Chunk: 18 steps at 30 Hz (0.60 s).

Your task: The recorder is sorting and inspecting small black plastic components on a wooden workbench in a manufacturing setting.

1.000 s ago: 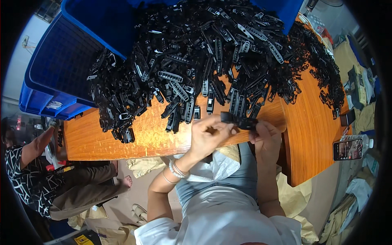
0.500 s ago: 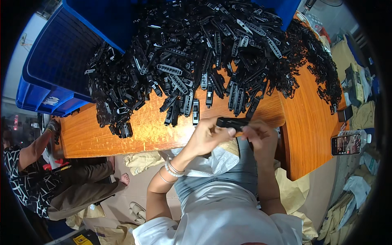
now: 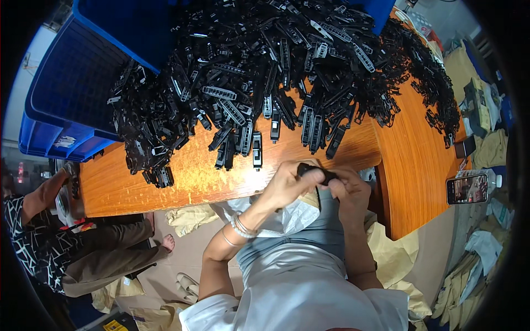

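Observation:
Between both my hands, just past the table's front edge and above my lap, is a small elongated black plastic part (image 3: 329,177). My left hand (image 3: 286,186), with bracelets on its wrist, pinches one end, the thumb lying along it. At the other end, the fingers and thumb of my right hand (image 3: 351,194) are closed on the part. My fingers cover much of it, so its details are hidden. Beyond my hands, a large heap of similar black plastic parts (image 3: 226,92) spreads over the wooden table (image 3: 204,179).
Blue plastic crates (image 3: 72,83) stand at the left and back of the table. A phone (image 3: 467,190) is propped at the right edge. On the left, another person's hand (image 3: 72,170) rests near the table's end. Brown paper bags (image 3: 395,256) lie on the floor.
My fingers have closed further around the black part, and it is tilted more, its right end lower. The view has shifted slightly.

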Motion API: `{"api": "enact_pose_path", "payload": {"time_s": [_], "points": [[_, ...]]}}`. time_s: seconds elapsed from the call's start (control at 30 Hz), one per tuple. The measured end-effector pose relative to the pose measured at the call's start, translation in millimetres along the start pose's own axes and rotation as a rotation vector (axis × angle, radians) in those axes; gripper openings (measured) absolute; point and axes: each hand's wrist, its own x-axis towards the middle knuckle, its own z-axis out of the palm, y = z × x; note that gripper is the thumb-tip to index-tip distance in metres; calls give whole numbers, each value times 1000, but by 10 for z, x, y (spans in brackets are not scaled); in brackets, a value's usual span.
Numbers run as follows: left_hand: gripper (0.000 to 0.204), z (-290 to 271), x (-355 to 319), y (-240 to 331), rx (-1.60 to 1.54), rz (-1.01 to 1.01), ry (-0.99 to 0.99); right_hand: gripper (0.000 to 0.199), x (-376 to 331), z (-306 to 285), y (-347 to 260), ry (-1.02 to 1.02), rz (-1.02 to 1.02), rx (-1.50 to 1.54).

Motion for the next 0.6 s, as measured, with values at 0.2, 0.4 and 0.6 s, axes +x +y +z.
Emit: {"api": "enact_pose_path", "payload": {"time_s": [0.2, 0.4, 0.6], "points": [[18, 175, 514, 14, 497, 228, 175, 16, 15, -315, 100, 304, -12, 25], [15, 322, 602, -110, 1198, 420, 356, 18, -13, -578, 101, 330, -97, 19], [13, 149, 276, 19, -53, -21, 144, 14, 3, -532, 45, 100, -94, 7]]}}
